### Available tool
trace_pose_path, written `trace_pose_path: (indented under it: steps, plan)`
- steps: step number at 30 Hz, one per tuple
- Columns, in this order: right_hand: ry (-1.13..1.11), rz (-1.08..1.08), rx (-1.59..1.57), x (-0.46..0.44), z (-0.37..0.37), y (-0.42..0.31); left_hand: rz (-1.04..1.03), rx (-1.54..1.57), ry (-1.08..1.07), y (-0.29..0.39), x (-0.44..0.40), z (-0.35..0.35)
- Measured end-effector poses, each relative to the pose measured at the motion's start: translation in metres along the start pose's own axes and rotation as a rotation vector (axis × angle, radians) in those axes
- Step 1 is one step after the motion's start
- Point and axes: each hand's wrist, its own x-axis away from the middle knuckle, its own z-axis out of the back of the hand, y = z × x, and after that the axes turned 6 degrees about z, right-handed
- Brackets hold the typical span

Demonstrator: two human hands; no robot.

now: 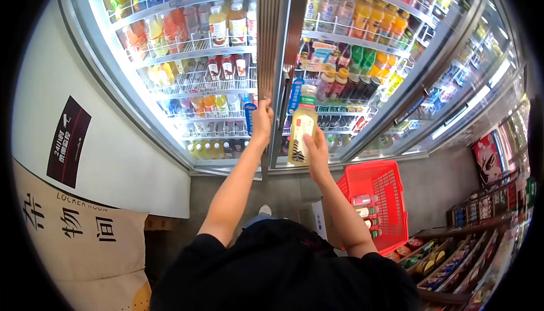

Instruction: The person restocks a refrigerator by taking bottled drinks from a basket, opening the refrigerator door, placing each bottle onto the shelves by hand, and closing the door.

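My right hand (318,151) is wrapped round a drink bottle (305,127) with pale yellow contents, a light label and a green band near its cap. The bottle is held nearly upright in front of the glass on the right. My left hand (262,120) is closed on the long vertical edge of a cooler door (271,39), which stands open. Behind the door, to the left, are lit wire shelves (187,93) with rows of bottled drinks. Part of my left fingers is hidden behind the door edge.
A red shopping basket (401,197) with several bottles stands on the floor (422,175) at my right. More cooler doors (453,93) run to the right. Snack shelves (453,260) are at the lower right. A white wall panel (113,135) and a beige curtain (96,254) are at the left.
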Motion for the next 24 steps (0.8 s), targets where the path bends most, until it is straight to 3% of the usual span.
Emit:
trace_pose_path:
  steps: [9,19,22,24]
  plan:
    - [-0.094,0.041,0.057,0.053,0.002,-0.023,-0.054,0.096,0.151,0.007,0.116,0.01]
    - [-0.163,-0.004,-0.062,0.139,-0.01,-0.024,-0.086,0.029,0.331,0.004,0.248,0.069]
    - [-0.185,-0.041,-0.096,0.157,-0.019,-0.019,-0.197,0.077,0.528,0.007,0.294,0.086]
    - [-0.236,-0.066,-0.138,0.171,-0.033,-0.025,-0.402,-0.015,0.699,0.002,0.328,0.111]
